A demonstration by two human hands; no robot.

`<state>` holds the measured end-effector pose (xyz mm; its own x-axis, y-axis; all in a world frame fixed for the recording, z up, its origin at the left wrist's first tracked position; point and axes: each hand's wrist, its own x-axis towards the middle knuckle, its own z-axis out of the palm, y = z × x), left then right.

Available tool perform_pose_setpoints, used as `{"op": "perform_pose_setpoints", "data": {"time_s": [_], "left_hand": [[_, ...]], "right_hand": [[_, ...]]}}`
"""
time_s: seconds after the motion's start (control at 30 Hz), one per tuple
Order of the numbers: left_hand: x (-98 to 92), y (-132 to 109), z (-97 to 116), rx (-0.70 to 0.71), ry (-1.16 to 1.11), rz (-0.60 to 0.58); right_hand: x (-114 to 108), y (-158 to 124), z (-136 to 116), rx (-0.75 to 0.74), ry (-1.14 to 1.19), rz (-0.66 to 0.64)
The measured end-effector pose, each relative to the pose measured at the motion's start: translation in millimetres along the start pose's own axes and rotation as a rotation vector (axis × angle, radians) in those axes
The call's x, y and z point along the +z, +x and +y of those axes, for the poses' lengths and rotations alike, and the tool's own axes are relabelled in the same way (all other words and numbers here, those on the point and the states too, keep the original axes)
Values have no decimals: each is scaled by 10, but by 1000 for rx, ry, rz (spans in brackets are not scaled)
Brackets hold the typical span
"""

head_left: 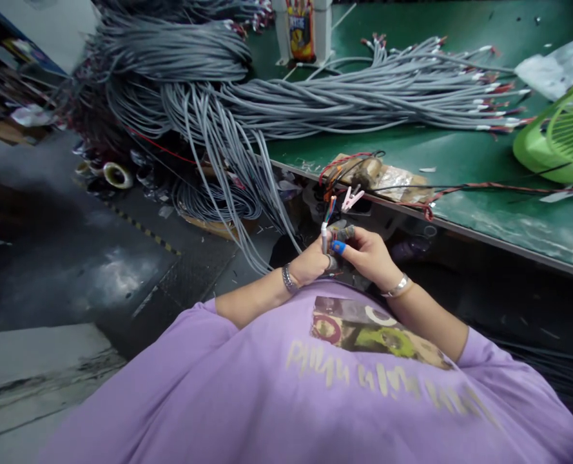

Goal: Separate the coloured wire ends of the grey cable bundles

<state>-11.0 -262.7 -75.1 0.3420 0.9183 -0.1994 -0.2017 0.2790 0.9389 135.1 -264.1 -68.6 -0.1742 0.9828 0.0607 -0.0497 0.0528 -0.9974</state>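
Closed around a grey cable (pixel 324 242) is my left hand (pixel 308 263), held in front of my body. The cable stands upright from the fist, with a white band near its top and thin coloured wires (pixel 332 207) fanning out above, orange and blue among them. My right hand (pixel 374 260) meets the left one from the other side, thumb and fingers pinched together. A blue cover wraps its thumb, and greyish covers sit on fingertips. What lies between the right fingers is too small and hidden to make out. Just above the hands is a pale pink clip (pixel 352 200).
Long grey cables (pixel 363 103) lie bundled across the green table (pixel 499 222); some hang over its edge at left. A wrapped block (pixel 392 180) with red and black wires sits at the front edge. A green fan (pixel 566 138) stands right. Coiled cable (pixel 213 200) lies below.
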Motion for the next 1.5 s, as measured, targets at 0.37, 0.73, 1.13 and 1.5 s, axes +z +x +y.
{"op": "perform_pose_setpoints", "data": {"time_s": [0.37,0.73,1.13,1.5], "left_hand": [[-87,-38,52,-50,60,-28],[-73,-9,144,-62,149,28],[-14,81,131,38,-106,272],[-20,-6,146,13,-7,250]], "right_hand": [[-113,102,8,179,391,253],[-9,239,-52,396,479,84],[92,130,93,242,376,237],[41,139,32,141,179,125]]}}
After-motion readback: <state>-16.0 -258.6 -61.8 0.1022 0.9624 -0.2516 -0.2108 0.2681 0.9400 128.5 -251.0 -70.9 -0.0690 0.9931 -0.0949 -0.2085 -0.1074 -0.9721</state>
